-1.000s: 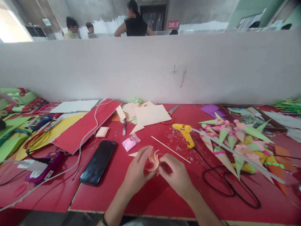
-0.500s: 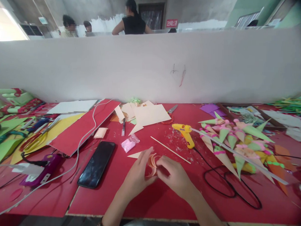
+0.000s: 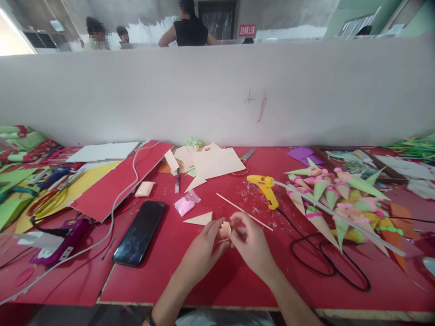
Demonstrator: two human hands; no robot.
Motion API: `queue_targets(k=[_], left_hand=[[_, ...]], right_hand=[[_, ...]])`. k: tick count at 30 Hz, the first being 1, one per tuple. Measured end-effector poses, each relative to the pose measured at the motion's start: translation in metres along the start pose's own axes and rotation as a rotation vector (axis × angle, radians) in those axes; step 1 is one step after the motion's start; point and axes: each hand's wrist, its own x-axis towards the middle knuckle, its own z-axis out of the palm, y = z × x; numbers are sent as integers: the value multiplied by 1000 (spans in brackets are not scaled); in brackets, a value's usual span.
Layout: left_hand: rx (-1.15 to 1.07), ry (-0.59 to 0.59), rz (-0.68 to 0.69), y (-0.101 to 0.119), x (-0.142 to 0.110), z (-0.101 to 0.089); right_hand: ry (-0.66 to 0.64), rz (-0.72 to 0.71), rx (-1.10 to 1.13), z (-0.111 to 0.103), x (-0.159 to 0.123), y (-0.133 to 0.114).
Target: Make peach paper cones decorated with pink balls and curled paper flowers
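Note:
A small curled piece of peach-coloured paper or foam [image 3: 225, 231] sits between my two hands, low over the red table. My left hand [image 3: 204, 246] is closed round its left side. From the right, the bent fingers of my right hand [image 3: 248, 238] reach its edge, thumb and fingertips close together; whether they pinch it is hard to see. Just beyond my left hand lies a flat peach triangle [image 3: 199, 219]. A thin pale stick [image 3: 244, 211] rests past my right hand, and a pink packet [image 3: 187, 203] lies farther off.
A black phone [image 3: 140, 234] lies left of my hands. To the right are a yellow glue gun [image 3: 264, 187] with its looping black cord and a pile of finished paper cones [image 3: 323, 190]. Scissors [image 3: 248, 155] and peach sheets [image 3: 221, 163] lie behind; a purple power strip [image 3: 61, 243] sits left.
The loose curled strip has become a smaller, tighter ring between my fingers. My hands have shifted slightly, leaving more of the flat triangle showing. The view has moved a little.

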Motion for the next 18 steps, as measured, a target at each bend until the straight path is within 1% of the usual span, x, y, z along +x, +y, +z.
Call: queue_targets(k=[3, 5, 9, 12, 14, 18], left_hand=[[-61, 9, 6, 0, 0, -1], [-130, 12, -2, -1, 0, -2], [-237, 56, -53, -3, -2, -2], [-269, 55, -44, -3, -3, -2], [-305, 33, -41, -2, -4, -2], [-373, -5, -101, -7, -6, 1]], right_hand=[[-91, 81, 223, -3, 0, -2], [-156, 127, 324, -7, 0, -4], [-269, 149, 441, -15, -2, -6], [-371, 132, 466, -17, -3, -4], [-380, 141, 441, -16, -4, -3], [-311, 194, 319, -11, -2, 0]])
